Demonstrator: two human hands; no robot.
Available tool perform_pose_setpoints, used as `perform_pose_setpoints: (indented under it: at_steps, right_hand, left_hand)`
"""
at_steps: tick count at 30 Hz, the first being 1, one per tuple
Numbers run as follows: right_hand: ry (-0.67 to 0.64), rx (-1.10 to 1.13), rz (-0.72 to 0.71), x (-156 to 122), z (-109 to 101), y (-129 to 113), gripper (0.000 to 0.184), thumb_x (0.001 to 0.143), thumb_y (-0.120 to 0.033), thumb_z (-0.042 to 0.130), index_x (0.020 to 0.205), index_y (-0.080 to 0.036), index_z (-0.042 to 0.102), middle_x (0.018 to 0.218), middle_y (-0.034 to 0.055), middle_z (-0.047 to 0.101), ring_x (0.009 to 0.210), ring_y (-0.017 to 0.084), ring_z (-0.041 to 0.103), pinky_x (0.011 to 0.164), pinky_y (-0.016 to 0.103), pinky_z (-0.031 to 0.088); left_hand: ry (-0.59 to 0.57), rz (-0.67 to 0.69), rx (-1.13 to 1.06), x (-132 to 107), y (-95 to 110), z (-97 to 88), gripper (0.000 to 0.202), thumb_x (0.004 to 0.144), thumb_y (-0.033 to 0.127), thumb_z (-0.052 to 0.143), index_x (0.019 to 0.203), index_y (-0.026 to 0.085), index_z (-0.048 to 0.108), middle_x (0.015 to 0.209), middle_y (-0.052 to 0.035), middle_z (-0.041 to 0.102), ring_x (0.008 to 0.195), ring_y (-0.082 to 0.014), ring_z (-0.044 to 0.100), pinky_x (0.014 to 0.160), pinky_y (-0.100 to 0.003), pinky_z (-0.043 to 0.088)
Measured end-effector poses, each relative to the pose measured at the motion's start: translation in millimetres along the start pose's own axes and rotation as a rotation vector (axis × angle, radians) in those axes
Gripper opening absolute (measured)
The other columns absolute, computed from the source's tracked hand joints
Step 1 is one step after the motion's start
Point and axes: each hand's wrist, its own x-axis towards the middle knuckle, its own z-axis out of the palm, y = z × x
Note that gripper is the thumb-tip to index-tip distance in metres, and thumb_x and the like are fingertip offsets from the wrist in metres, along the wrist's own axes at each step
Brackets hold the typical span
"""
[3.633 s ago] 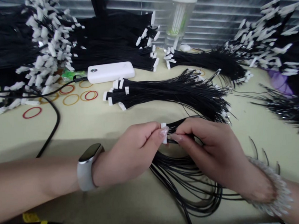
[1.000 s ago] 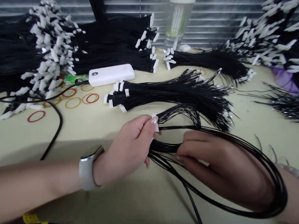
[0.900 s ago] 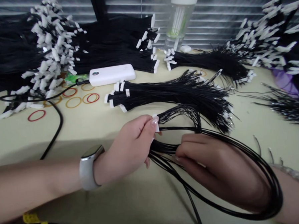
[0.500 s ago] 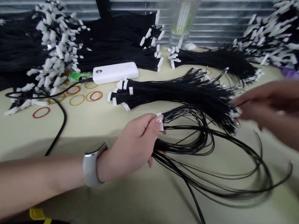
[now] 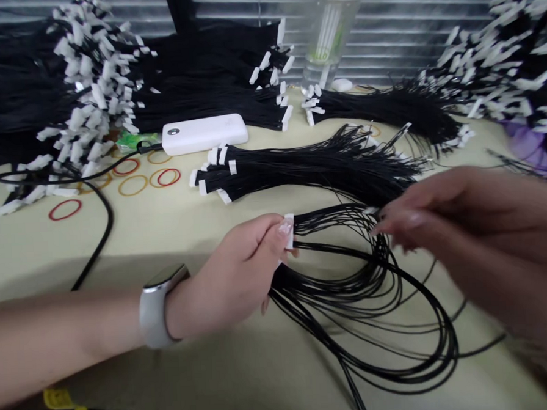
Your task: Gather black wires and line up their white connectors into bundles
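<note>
My left hand [image 5: 229,277], wearing a grey wristband, is closed on a white connector [image 5: 290,233] pinched between thumb and fingers. Black wires [image 5: 437,306] run from it and curve to the right in wide loops below the hand. My right hand [image 5: 481,231] is in a pinch to the right of the connector, closed on what looks like a thin black wire with a small pale tip [image 5: 370,211]. The fingertips partly hide that wire. Just behind both hands lies a bundle of black wires [image 5: 299,167] with white connectors at its left end.
At the back are a white power bank [image 5: 205,135], a clear bottle [image 5: 333,36] and another wire bundle [image 5: 387,108]. Heaps of white connectors [image 5: 97,86] stand left and right. Rubber bands [image 5: 65,210] and a thick black cable [image 5: 103,238] lie at left.
My right hand has moved left from the end of the wire bundle, nearer the connector in my left hand. The wire loops have shifted and hang lower; the view has turned slightly.
</note>
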Motion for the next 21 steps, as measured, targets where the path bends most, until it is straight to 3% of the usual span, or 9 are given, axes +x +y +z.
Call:
perform_pose_setpoints:
  at_steps: [3, 7, 21]
  right_hand:
    - [-0.077, 0.020, -0.044, 2.0, 7.5, -17.0, 0.002, 0.076, -0.021, 0.054, 0.075, -0.020, 0.056, 0.067, -0.0048, 0.056, 0.057, 0.002, 0.050, 0.050, 0.014, 0.038]
    - [-0.114, 0.066, -0.103, -0.9, 16.1, -17.2, 0.006, 0.076, -0.016, 0.053, 0.080, -0.019, 0.054, 0.077, -0.0040, 0.057, 0.067, 0.004, 0.052, 0.058, 0.015, 0.040]
    - [0.013, -0.077, -0.299, -7.6, 26.4, -21.5, 0.010, 0.073, -0.011, 0.054, 0.081, -0.017, 0.054, 0.081, -0.0014, 0.059, 0.075, 0.008, 0.053, 0.068, 0.022, 0.043]
  left_hand:
    - [-0.007, -0.005, -0.028, -0.5, -0.6, -0.5, 0.034, 0.084, 0.045, 0.029, 0.068, 0.018, 0.041, 0.056, 0.0064, 0.040, 0.033, -0.0018, 0.039, 0.029, -0.011, 0.034]
    - [-0.025, -0.016, -0.031, -0.8, -0.2, -0.8, 0.035, 0.084, 0.045, 0.030, 0.064, 0.017, 0.040, 0.052, 0.0066, 0.038, 0.034, -0.0014, 0.037, 0.030, -0.010, 0.032]
    - [-0.072, 0.034, 0.040, -0.4, 4.2, -3.3, 0.035, 0.086, 0.039, 0.030, 0.062, 0.016, 0.039, 0.047, 0.0069, 0.037, 0.037, -0.0019, 0.036, 0.034, -0.010, 0.031]
